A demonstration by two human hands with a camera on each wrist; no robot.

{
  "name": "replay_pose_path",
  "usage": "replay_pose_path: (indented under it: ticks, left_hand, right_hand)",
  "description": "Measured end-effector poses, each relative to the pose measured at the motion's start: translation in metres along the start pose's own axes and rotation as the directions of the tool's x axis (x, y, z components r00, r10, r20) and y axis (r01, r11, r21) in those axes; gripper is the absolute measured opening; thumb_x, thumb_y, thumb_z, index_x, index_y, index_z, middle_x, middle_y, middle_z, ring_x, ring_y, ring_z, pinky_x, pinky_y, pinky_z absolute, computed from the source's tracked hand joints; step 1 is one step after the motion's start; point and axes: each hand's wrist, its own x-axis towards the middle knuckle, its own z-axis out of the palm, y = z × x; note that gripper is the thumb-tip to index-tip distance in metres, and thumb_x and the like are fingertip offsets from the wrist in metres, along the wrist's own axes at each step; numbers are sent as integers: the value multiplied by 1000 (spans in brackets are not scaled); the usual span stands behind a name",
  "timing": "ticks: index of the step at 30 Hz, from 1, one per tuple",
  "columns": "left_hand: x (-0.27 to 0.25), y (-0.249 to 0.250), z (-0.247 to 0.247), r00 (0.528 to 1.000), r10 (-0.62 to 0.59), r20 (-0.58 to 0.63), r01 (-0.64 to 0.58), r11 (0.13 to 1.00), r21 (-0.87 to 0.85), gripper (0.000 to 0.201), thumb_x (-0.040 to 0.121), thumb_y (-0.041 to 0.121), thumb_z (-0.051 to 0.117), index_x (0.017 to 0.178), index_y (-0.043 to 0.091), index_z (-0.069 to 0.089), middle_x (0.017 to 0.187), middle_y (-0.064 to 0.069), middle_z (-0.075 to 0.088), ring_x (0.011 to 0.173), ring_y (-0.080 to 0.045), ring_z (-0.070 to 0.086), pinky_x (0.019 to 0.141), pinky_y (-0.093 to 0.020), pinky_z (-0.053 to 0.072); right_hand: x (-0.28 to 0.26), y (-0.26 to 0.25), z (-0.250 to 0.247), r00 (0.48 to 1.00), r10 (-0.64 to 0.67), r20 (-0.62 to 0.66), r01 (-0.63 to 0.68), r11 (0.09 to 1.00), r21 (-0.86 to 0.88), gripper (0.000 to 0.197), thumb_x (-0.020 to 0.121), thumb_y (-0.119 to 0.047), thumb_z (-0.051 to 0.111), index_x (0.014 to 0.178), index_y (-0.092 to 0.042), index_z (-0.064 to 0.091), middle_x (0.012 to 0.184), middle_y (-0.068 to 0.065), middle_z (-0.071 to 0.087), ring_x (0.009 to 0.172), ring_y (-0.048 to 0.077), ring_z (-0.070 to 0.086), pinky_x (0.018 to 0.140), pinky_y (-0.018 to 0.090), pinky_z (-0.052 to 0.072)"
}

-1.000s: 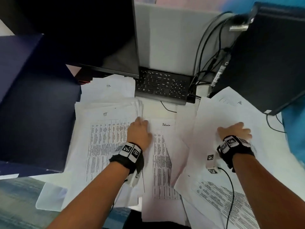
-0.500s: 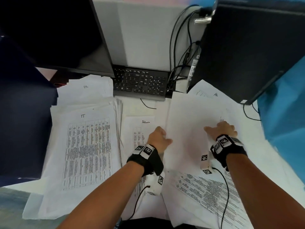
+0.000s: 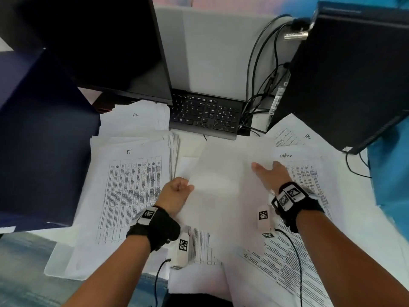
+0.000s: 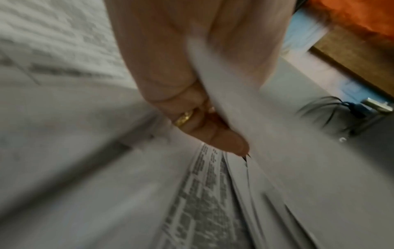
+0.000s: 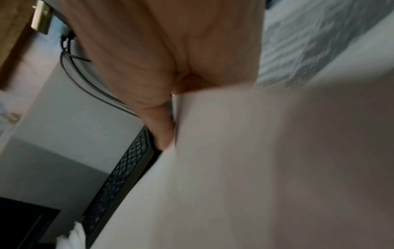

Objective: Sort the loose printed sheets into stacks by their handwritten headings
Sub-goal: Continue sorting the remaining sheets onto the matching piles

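A white sheet [image 3: 221,185], blank side up, is lifted over the desk's middle between both hands. My left hand [image 3: 177,193] grips its left edge with curled fingers, as the left hand [image 4: 192,104] shows against the sheet [image 4: 234,104] in the wrist view. My right hand [image 3: 270,173] pinches the right edge, thumb on top; in its wrist view the right hand [image 5: 166,84] has its fingers hidden behind the sheet [image 5: 255,168]. The "IT" stack [image 3: 132,185] lies at left, the "HR" stack [image 3: 135,120] behind it. A sheet headed "admin" [image 3: 305,173] lies at right.
A black keyboard [image 3: 205,116] leans behind the papers under a dark monitor [image 3: 99,41]. A black computer tower [image 3: 354,74] with cables [image 3: 261,85] stands at back right. A dark blue panel [image 3: 39,140] bounds the left. More printed sheets [image 3: 276,267] overlap at the near edge.
My left hand left the IT stack and took the blank-backed sheet's left edge. The sheet rose off the right pile and shifted left, uncovering the "admin" sheet.
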Motion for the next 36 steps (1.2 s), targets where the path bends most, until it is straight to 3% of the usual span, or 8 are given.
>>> replay_pose_path:
  ticks: [4, 7, 10, 14, 18, 23, 30, 36]
  left_hand:
    - [-4, 4, -14, 983, 108, -148, -92, 989, 112, 16, 90, 19, 62, 76, 14, 59, 71, 4, 63, 66, -13, 57, 59, -17, 42]
    - [3, 7, -27, 922, 236, -308, -15, 815, 579, 23, 88, 28, 60, 102, 11, 61, 103, -10, 61, 97, -28, 58, 76, -29, 46]
    - [6, 11, -31, 930, 55, -362, 251, 624, 740, 66, 79, 50, 62, 131, 14, 42, 133, -9, 44, 122, -29, 41, 94, -49, 41]
    - [8, 18, -32, 942, -11, -334, 286, 545, 788, 73, 79, 50, 57, 135, 10, 32, 135, -11, 41, 123, -30, 40, 93, -48, 41]
    - [8, 23, -43, 964, -1, -264, 201, 654, 730, 53, 86, 36, 49, 127, 3, 40, 127, -17, 47, 116, -36, 46, 93, -45, 42]
    - [2, 13, -79, 964, 35, -262, 94, 881, 464, 12, 94, 16, 42, 91, 5, 41, 84, -14, 55, 74, -27, 51, 64, -30, 37]
    - [-16, -14, -100, 940, -52, -337, 31, 997, -69, 37, 94, 22, 57, 63, 14, 39, 59, 0, 39, 58, -16, 35, 58, -27, 30]
    - [-15, -18, -98, 935, -41, -353, 15, 997, -77, 39, 94, 21, 57, 62, 15, 35, 60, 0, 36, 57, -15, 31, 56, -26, 28]
  right_hand:
    - [1, -15, 18, 996, -74, 59, 75, 997, -20, 29, 82, -21, 68, 104, -3, 63, 99, 7, 67, 90, 25, 63, 77, 31, 51]
    - [-2, -19, 26, 987, -86, 139, 100, 990, -95, 15, 85, -17, 66, 95, -10, 56, 81, -1, 58, 79, 18, 55, 69, 23, 41]
    - [-1, -19, 26, 975, -88, 205, 119, 982, -147, 17, 83, -18, 69, 95, -10, 60, 86, 3, 62, 81, 19, 56, 69, 23, 41]
    - [3, -20, 22, 943, -45, 329, 116, 973, -202, 16, 82, -20, 71, 75, -14, 58, 68, -1, 58, 62, 12, 53, 52, 21, 36]
    - [10, -16, 26, 922, -65, 383, 131, 980, -148, 25, 80, -18, 73, 102, -8, 66, 95, 5, 68, 82, 18, 61, 64, 24, 46]
    - [17, -10, 28, 934, -56, 352, 92, 992, -86, 29, 79, -17, 74, 105, -8, 65, 101, 7, 70, 91, 23, 65, 78, 33, 53]
    - [18, -9, 28, 928, -84, 364, 110, 993, -50, 32, 79, -17, 74, 109, -10, 65, 104, 6, 69, 99, 26, 64, 84, 33, 51]
    - [25, -1, 27, 915, -31, 401, -18, 993, 118, 28, 76, -3, 74, 103, -7, 66, 108, 14, 70, 104, 35, 63, 100, 52, 45]
